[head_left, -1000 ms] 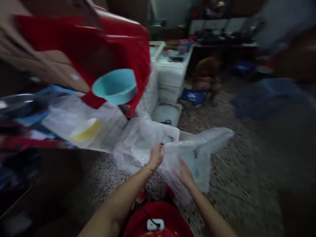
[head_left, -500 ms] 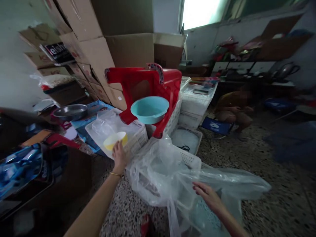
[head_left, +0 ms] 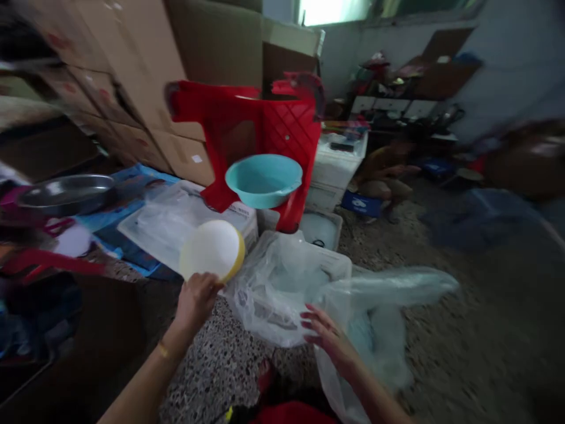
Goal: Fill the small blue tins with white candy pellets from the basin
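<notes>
So the left hand (head_left: 196,300) has its fingers closed on the near rim of a round bowl, white inside and yellow outside (head_left: 215,248). The bowl's tipped so its inside shows, and it sits just beyond those fingers, in front of a white plastic crate (head_left: 251,222) with clear film on top. Right hand (head_left: 330,338) is pretty much open, fingers spread and nothing gripped. It's at a big crumpled clear plastic bag (head_left: 276,294), can't tell if the fingertips actually touch. Straight ahead, past both sets of fingers, a light-blue round plastic basin (head_left: 263,182) sits in a red plastic stool (head_left: 289,126) lying on its side. Well off to the left of the left fingers there's a shiny metal basin (head_left: 68,193).
</notes>
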Demonstrator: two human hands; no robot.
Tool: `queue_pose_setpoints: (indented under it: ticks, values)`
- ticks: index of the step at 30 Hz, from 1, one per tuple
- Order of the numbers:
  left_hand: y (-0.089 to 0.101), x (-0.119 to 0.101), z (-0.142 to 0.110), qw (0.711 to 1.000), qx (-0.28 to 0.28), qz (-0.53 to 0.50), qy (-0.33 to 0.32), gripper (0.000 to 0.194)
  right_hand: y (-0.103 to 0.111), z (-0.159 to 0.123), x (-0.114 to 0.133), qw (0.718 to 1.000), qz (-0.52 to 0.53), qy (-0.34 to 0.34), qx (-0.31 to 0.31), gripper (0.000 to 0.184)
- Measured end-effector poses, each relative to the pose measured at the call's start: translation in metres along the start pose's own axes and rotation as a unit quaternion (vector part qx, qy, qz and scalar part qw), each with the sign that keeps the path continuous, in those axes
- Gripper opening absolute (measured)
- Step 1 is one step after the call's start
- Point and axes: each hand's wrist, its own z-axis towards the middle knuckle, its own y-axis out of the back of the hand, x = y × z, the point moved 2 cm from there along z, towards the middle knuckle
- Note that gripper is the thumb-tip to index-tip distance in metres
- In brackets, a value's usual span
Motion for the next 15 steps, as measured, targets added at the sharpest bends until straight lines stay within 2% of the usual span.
queue_pose_setpoints:
  ticks: [1, 3, 5, 7, 10, 12, 13, 15]
  values:
    - [0.001, -0.021, -0.017, 0.998, -0.008, -0.012, -0.057, 0.016, -0.008, -0.002, 0.001, 0.999, 0.042, 0.012, 0.010, 0.072]
    - [-0.006, -0.068, -0.047, 0.983, 0.012, -0.052, -0.178, 0.017, -0.013, -0.007, 0.001, 0.993, 0.103, 0.025, 0.045, 0.087]
    - [-0.022, -0.119, -0.067, 0.958, 0.054, -0.096, -0.265, 0.018, 0.001, -0.019, -0.003, 0.987, 0.143, 0.029, 0.070, 0.090]
    - [-0.046, -0.170, -0.077, 0.936, 0.096, -0.129, -0.313, 0.016, 0.031, -0.041, -0.011, 0.984, 0.168, 0.029, 0.052, 0.086]
    - [-0.087, -0.237, -0.080, 0.912, 0.115, -0.173, -0.355, 0.015, 0.094, -0.084, -0.030, 0.983, 0.179, 0.017, -0.031, 0.079]
    - [-0.115, -0.268, -0.081, 0.904, 0.096, -0.225, -0.352, 0.016, 0.144, -0.106, -0.045, 0.977, 0.199, 0.008, -0.071, 0.077]
    - [-0.130, -0.278, -0.082, 0.911, 0.077, -0.249, -0.318, 0.025, 0.170, -0.111, -0.053, 0.973, 0.212, 0.005, -0.087, 0.076]
    - [-0.161, -0.285, -0.087, 0.951, 0.018, -0.261, -0.164, 0.055, 0.227, -0.110, -0.073, 0.969, 0.215, -0.004, -0.123, 0.074]
